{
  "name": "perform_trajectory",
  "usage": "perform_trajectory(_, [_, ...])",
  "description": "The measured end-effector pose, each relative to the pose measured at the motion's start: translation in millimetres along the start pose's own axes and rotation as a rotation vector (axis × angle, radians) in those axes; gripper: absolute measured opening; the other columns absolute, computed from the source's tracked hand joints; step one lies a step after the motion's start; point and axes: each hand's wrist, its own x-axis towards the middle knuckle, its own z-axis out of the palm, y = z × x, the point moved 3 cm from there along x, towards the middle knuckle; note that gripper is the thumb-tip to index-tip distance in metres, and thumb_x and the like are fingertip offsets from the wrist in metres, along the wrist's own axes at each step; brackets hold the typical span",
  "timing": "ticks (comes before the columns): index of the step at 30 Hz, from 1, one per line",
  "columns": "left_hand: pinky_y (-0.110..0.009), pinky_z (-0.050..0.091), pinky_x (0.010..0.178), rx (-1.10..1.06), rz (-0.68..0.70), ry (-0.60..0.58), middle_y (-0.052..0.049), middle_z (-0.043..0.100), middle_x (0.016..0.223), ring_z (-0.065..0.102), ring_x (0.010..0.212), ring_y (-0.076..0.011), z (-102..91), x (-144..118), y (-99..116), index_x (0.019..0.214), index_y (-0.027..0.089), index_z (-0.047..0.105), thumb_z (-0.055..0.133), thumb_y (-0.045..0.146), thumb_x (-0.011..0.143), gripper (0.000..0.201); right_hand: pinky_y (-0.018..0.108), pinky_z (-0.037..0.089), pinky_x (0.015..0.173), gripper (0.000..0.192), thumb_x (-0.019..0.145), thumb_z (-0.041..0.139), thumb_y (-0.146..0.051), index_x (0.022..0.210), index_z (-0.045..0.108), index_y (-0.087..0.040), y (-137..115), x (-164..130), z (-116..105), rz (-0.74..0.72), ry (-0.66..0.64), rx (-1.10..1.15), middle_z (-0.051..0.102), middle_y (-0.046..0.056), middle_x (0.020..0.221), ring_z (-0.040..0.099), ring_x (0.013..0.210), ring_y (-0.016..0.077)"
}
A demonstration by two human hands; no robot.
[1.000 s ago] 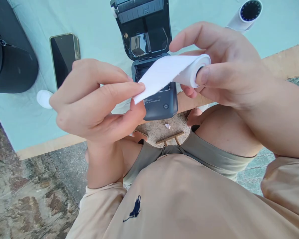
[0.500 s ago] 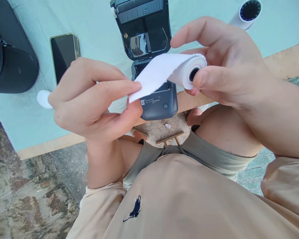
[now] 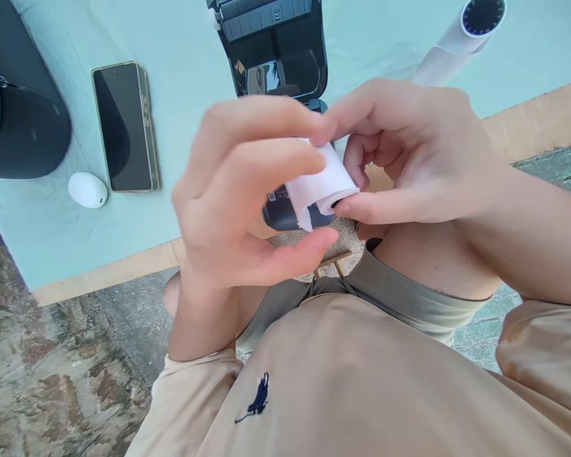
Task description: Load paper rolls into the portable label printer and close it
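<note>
Head view, looking down: both hands meet over the person's lap, just in front of the bench (image 3: pixel 409 38) edge, with a small white paper roll (image 3: pixel 321 187) between them. The right hand (image 3: pixel 409 152) holds the roll endwise: its thumb lies along the near end, right at the dark core hole, and its forefinger curls over the top, so this grip is closed on the roll. The left hand (image 3: pixel 238 197) is curled against the roll's left side; its forefinger and middle finger press on the white paper from above while its thumb reaches underneath, just below the torn loose end that hangs at the roll's lower left. That grip is closed on the paper too. The forefingers of the two hands touch above the roll.

Directly behind the roll, partly hidden by the fingers, a dark portable printer (image 3: pixel 271 51) sits on the bench's pale green cover with its lid raised. A smartphone (image 3: pixel 125 127) lies screen up well to the left, a small white oval object (image 3: pixel 87 190) just beside its near corner, and a black bag (image 3: pixel 19 120) at the far left. A white tube-shaped device (image 3: pixel 461 32) lies at the upper right.
</note>
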Motion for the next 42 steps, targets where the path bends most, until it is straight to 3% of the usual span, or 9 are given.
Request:
perform_trajectory(5, [-0.048,0.061,0.099,0.073,0.226,-0.091,-0.005,0.076,0.116,0.070,0.117,-0.0244,9.4,5,3,0.116,0.030,0.061,0.068,0.021,0.090,0.029,0.020,0.049,0.055,0.040,0.084,0.075,-0.039,0.115,0.065,-0.016,-1,0,0,-0.016,-0.005,0.017,0.070,0.000,0.110,0.057,0.065,0.0009])
perform_trajectory(12, [-0.050,0.059,0.101,0.037,0.197,-0.043,-0.006,0.077,0.116,0.070,0.115,-0.0269,7.5,-1,0,0.117,0.025,0.066,0.055,0.035,0.099,0.023,0.015,0.045,0.052,0.043,0.085,0.072,-0.038,0.118,0.060,-0.014,-1,2,3,0.026,-0.009,0.103,0.070,0.000,0.105,0.057,0.065,0.0001])
perform_trajectory(16, [-0.047,0.059,0.095,0.009,0.140,-0.028,-0.006,0.076,0.117,0.070,0.109,-0.0248,6.5,-2,3,0.113,0.026,0.068,0.044,0.022,0.101,0.027,0.014,0.039,0.046,0.052,0.077,0.077,-0.033,0.116,0.047,-0.017,-1,3,5,0.117,0.014,0.204,0.066,-0.003,0.097,0.056,0.060,0.0001])
perform_trajectory(20, [-0.043,0.061,0.092,0.025,0.119,-0.108,-0.002,0.075,0.118,0.071,0.111,-0.0211,5.5,2,6,0.113,0.031,0.063,0.053,0.010,0.097,0.028,0.016,0.036,0.046,0.054,0.075,0.077,-0.031,0.115,0.043,-0.018,-3,3,5,0.126,-0.001,0.224,0.067,-0.002,0.096,0.057,0.059,0.0013])
perform_trajectory(26, [-0.043,0.062,0.097,-0.043,0.056,-0.211,0.005,0.075,0.121,0.071,0.117,-0.0216,7.4,4,8,0.106,0.033,0.062,0.065,0.016,0.095,0.021,0.018,0.036,0.045,0.055,0.076,0.078,-0.033,0.117,0.044,-0.018,-1,1,6,0.134,-0.052,0.269,0.069,-0.001,0.092,0.057,0.058,0.0036])
perform_trajectory(32, [-0.043,0.066,0.088,-0.135,-0.138,0.001,0.007,0.077,0.112,0.074,0.105,-0.0207,7.7,-3,3,0.106,0.034,0.066,0.076,0.023,0.091,0.021,0.015,0.024,0.040,0.067,0.083,0.071,-0.062,0.125,0.047,-0.016,5,0,3,0.047,-0.087,0.267,0.068,0.001,0.106,0.044,0.048,-0.0045])
perform_trajectory(36, [-0.043,0.066,0.088,-0.141,-0.264,0.110,0.005,0.074,0.106,0.074,0.099,-0.0213,5.5,-5,1,0.106,0.027,0.069,0.081,0.030,0.088,0.022,0.012,0.031,0.041,0.053,0.082,0.076,-0.046,0.117,0.053,-0.014,3,1,1,0.008,-0.044,0.109,0.060,0.002,0.120,0.037,0.052,-0.0078])
perform_trajectory(39, [-0.038,0.066,0.087,-0.116,-0.273,0.102,0.005,0.073,0.108,0.072,0.097,-0.0169,5.6,-5,1,0.111,0.026,0.067,0.079,0.035,0.089,0.026,0.013,0.029,0.043,0.030,0.088,0.071,-0.037,0.100,0.058,-0.014,-2,0,-1,-0.033,0.052,0.025,0.058,-0.003,0.099,0.038,0.051,-0.0071])
perform_trajectory(42, [-0.036,0.066,0.084,-0.114,-0.227,0.113,0.007,0.072,0.117,0.073,0.099,-0.0147,6.0,-6,1,0.120,0.030,0.063,0.077,0.033,0.092,0.032,0.015,0.029,0.044,0.024,0.094,0.063,-0.038,0.089,0.059,-0.015,-5,-2,-1,-0.049,0.106,-0.038,0.058,-0.003,0.082,0.048,0.054,-0.0024])
